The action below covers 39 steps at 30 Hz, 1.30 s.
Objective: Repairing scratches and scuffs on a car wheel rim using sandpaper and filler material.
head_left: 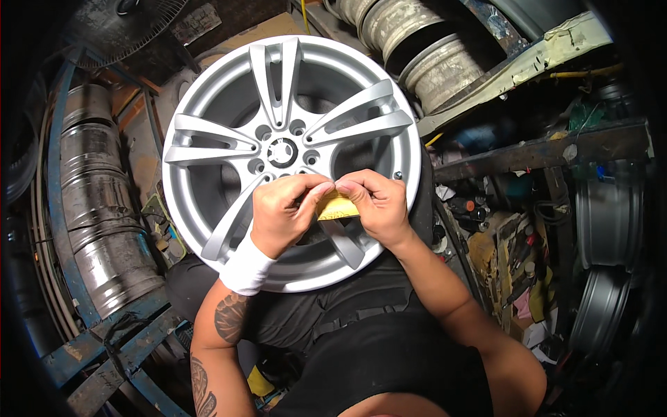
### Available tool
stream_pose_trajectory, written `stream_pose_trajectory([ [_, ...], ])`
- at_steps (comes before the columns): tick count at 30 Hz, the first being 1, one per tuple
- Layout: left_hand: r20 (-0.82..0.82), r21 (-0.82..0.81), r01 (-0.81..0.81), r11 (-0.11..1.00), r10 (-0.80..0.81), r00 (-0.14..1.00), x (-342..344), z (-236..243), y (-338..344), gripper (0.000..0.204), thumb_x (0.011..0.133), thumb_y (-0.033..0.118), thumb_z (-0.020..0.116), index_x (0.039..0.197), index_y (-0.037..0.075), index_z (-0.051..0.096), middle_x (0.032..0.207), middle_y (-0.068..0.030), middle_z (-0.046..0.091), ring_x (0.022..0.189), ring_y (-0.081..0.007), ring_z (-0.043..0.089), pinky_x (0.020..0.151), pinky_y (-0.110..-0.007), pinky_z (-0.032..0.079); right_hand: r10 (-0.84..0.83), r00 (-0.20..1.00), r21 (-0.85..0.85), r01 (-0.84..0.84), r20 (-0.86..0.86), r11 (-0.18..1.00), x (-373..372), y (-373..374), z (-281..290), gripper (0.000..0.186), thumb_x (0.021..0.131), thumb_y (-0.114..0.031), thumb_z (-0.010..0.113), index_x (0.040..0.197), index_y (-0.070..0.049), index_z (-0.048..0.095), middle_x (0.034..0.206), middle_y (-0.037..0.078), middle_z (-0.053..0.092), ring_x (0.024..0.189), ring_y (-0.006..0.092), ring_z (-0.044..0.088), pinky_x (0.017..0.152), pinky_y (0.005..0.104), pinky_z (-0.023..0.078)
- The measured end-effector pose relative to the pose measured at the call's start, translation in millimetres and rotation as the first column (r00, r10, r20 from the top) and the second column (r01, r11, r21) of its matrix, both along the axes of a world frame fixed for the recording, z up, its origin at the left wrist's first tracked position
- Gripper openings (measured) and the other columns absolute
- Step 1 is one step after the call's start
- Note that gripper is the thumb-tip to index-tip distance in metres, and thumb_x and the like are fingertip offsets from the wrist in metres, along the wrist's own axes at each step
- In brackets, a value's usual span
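A silver alloy wheel [279,117] with double spokes and a round centre cap [282,152] rests face up across my lap. Over its near half, both hands pinch a small yellow piece of sandpaper [338,206] by its far edge, thumbs and fingertips close together. My left hand [283,208], with a white band at the wrist, grips it from the left. On the other side my right hand [379,208] is closed on it too. The sheet's near edge hangs down with dark print on it. My fingers cover its far edge.
Bare metal wheel rims [104,215] are stacked at the left behind a blue metal frame [64,236]. More dusty rims [441,66] lie at the upper right. A fan [132,31] stands far left. Cluttered tools [490,254] and dark wheels [606,226] fill the right side.
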State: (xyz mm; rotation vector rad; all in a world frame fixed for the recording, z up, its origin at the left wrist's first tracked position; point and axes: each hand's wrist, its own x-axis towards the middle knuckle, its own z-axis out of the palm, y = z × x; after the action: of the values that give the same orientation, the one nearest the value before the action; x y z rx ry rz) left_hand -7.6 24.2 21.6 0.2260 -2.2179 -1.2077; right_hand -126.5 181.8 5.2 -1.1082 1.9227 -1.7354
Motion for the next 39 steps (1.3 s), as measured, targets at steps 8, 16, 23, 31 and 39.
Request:
stream_pose_trajectory([
  [8, 0.003, 0.304, 0.129, 0.944, -0.136, 0.991, 0.8, -4.9, -4.9, 0.01, 0.089, -0.006, 0.076, 0.098, -0.001, 0.078, 0.093, -0.0103, 0.079, 0.077, -0.013, 0.073, 0.068, -0.027, 0.056, 0.154, 0.949, -0.076, -0.138, 0.274, 0.988, -5.9, 1.9, -5.2, 0.013, 0.101, -0.002, 0.07, 0.112, 0.004, 0.073, 0.103, 0.009, 0.076, 0.095, 0.0113, 0.07, 0.085, 0.0247, 0.056],
  [16, -0.02, 0.716, 0.156, 0.681, -0.203, 0.979, 2.6, -12.3, -0.8, 0.009, 0.088, -0.003, 0.08, 0.097, -0.001, 0.077, 0.092, -0.0057, 0.076, 0.079, -0.0065, 0.063, 0.071, -0.023, 0.048, 0.084, 0.971, 0.074, -0.102, 0.222, 0.992, -6.2, 6.4, -5.1, 0.02, 0.106, -0.015, 0.068, 0.108, 0.004, 0.073, 0.1, 0.007, 0.075, 0.092, 0.0086, 0.067, 0.082, 0.0238, 0.054],
  [23, 0.161, 0.654, -0.006, 0.756, -0.132, 0.978, 2.1, 0.6, -3.9, 0.013, 0.094, 0.01, 0.08, 0.099, -0.002, 0.076, 0.089, -0.003, 0.075, 0.08, -0.0067, 0.064, 0.074, -0.023, 0.05, 0.092, 0.977, -0.08, -0.078, 0.19, 0.994, -2.7, 0.3, 0.6, 0.014, 0.104, -0.009, 0.069, 0.11, 0.003, 0.073, 0.094, 0.007, 0.077, 0.09, 0.0083, 0.07, 0.08, 0.0241, 0.055],
  [31, 0.04, 0.511, 0.09, 0.855, -0.129, 0.991, 2.9, -7.3, -2.6, 0.011, 0.095, 0.009, 0.079, 0.099, 0.001, 0.073, 0.089, -0.0027, 0.075, 0.079, -0.0077, 0.063, 0.072, -0.024, 0.048, 0.134, 0.862, -0.136, -0.077, 0.488, 0.988, 4.4, 0.1, -0.2, 0.019, 0.106, -0.012, 0.068, 0.11, 0.005, 0.074, 0.091, 0.007, 0.077, 0.089, 0.0109, 0.072, 0.081, 0.0249, 0.056],
  [39, 0.193, 0.789, -0.04, 0.613, -0.186, 0.963, 3.1, 3.1, -7.9, 0.031, 0.09, 0.006, 0.083, 0.116, 0.0, 0.067, 0.094, -0.0036, 0.075, 0.089, -0.0065, 0.065, 0.08, -0.022, 0.047, 0.029, 0.999, -0.019, -0.028, 0.035, 0.999, 7.9, 5.6, -8.9, 0.016, 0.1, -0.009, 0.073, 0.108, 0.005, 0.076, 0.091, 0.014, 0.078, 0.081, 0.018, 0.076, 0.07, 0.0279, 0.056],
])
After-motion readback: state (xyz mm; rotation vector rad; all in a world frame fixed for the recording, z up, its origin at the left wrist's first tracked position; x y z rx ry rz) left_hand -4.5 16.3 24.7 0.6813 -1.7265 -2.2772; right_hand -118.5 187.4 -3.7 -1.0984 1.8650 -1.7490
